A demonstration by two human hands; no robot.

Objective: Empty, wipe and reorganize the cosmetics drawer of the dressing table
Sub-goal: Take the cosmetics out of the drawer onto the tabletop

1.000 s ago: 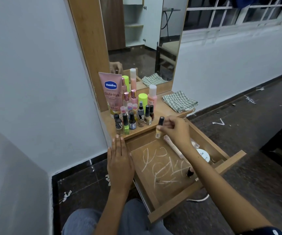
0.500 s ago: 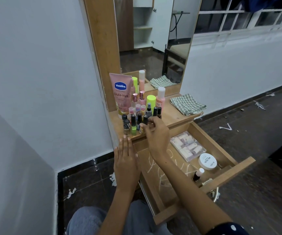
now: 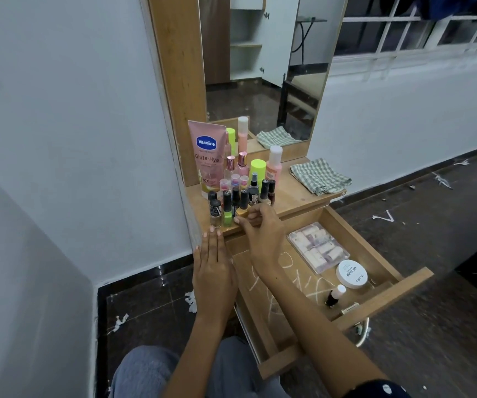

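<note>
A white-walled room with a dark tiled floor [image 3: 151, 305] holds a narrow wooden dressing table [image 3: 297, 201] with a tall mirror [image 3: 263, 67]. Its drawer [image 3: 380, 300] stands pulled fully out, the wooden bottom marked with white scribbles. Inside the drawer, toward the right side, lie a clear plastic case [image 3: 317, 249] of small tubes, a round white jar [image 3: 351, 274] just in front of it, and a small dark bottle with a white cap [image 3: 335, 295] lying near the front panel.

On the tabletop, at the left, stands a cluster of cosmetics: a pink lotion tube [image 3: 207, 159] at the back, green-capped and pink bottles beside it, and a front row of nail polish bottles [image 3: 227, 208]. A folded checked cloth [image 3: 319, 176] lies at the right end, well apart from the cluster.

The left hand [image 3: 214, 274] rests flat, fingers straight and together, its fingertips touching the table's front edge. The right hand [image 3: 260, 231] reaches to the front row of bottles, fingers curled (whether they grip one cannot be told, the fingertips being hidden).
</note>
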